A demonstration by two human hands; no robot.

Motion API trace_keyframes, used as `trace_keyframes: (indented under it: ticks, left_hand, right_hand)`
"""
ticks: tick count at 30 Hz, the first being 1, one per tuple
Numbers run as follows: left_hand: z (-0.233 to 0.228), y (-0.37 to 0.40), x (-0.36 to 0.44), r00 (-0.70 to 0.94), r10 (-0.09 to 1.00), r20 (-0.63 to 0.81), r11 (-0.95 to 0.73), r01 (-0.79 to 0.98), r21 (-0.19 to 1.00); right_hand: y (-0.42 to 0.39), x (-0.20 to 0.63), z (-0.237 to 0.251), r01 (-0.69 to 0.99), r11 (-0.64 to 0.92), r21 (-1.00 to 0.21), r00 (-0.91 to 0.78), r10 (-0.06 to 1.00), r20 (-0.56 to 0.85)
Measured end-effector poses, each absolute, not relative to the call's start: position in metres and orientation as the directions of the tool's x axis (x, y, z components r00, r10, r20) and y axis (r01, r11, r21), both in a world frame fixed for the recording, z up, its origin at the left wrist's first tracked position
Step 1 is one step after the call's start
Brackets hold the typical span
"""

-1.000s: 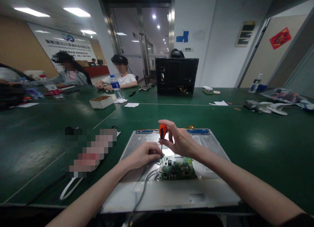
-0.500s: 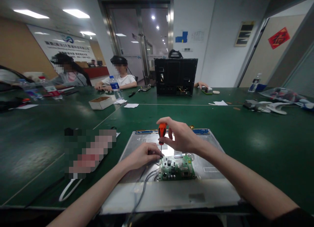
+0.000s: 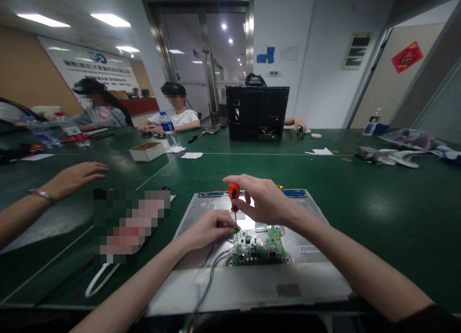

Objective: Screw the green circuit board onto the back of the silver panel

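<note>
Right hand pinched shut above curled left hand.

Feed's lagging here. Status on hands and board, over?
Right hand grips screwdriver, tip down at circuit board corner. Left hand steadies beside it. Another person's hand on table far left, apart.

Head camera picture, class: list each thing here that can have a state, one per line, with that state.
Right hand: gripping the screwdriver handle.
Screwdriver: upright, tip down at the board's corner.
Left hand: resting on the panel by the tip.
Circuit board: flat on the panel.
Metal panel: flat on the table.
Black case: upright.
Cardboard box: open.
</note>
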State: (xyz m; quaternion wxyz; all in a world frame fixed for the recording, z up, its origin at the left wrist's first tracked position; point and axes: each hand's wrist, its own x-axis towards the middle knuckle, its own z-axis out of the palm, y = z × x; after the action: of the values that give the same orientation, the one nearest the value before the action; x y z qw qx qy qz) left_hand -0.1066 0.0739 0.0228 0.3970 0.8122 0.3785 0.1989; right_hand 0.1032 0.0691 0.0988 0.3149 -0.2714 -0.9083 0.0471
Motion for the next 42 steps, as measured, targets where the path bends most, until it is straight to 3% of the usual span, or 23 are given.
trace_keyframes:
  ticks: [17, 27, 42]
  left_hand:
    - [0.0254, 0.0705, -0.1052, 0.578, 0.815, -0.040, -0.336, 0.528, 0.780]
    - [0.0230, 0.0720, -0.1066, 0.589, 0.807, -0.031, -0.347, 0.516, 0.783]
    - [0.0241, 0.0726, -0.1069, 0.593, 0.804, -0.035, -0.366, 0.540, 0.758]
  right_hand:
    - [0.0690, 0.1035, 0.1013, 0.515, 0.841, -0.164, -0.649, 0.508, 0.566]
    - [0.0726, 0.1058, 0.1007, 0.436, 0.858, -0.271, -0.638, 0.507, 0.580]
    - [0.0706, 0.1063, 0.1038, 0.509, 0.838, -0.198, -0.647, 0.524, 0.554]
